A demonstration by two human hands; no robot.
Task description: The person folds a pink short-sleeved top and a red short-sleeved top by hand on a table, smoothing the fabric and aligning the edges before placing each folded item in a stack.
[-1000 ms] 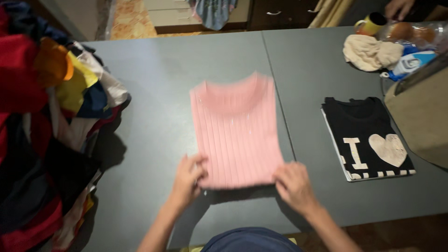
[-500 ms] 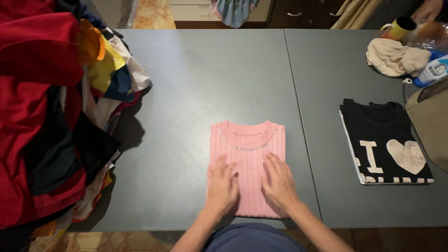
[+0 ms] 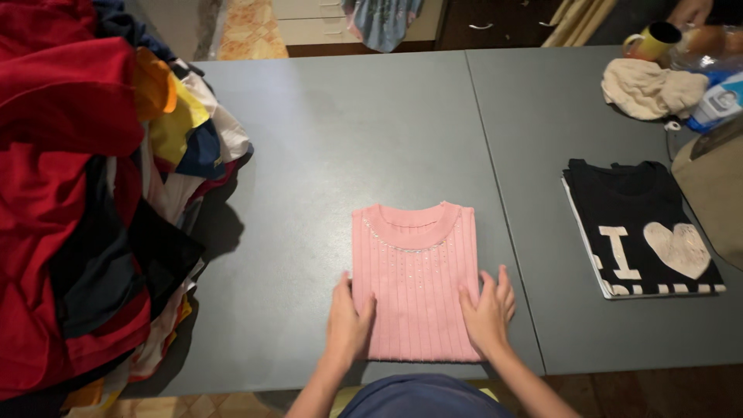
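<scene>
While both hands lie flat with fingers spread, the pink top (image 3: pixel 416 282) sits folded into a neat rectangle at the near edge of the grey table (image 3: pixel 325 139). Left hand (image 3: pixel 348 321) presses its lower left edge, right hand (image 3: pixel 487 310) its lower right. One black shirt (image 3: pixel 642 228) already lies folded to the right. Clothes pile (image 3: pixel 85 193) at left looks unfolded, so most of the work remains.

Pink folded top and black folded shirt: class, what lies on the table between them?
Head view: between the pink folded top and black folded shirt, only bare grey table, crossed by a seam.
</scene>
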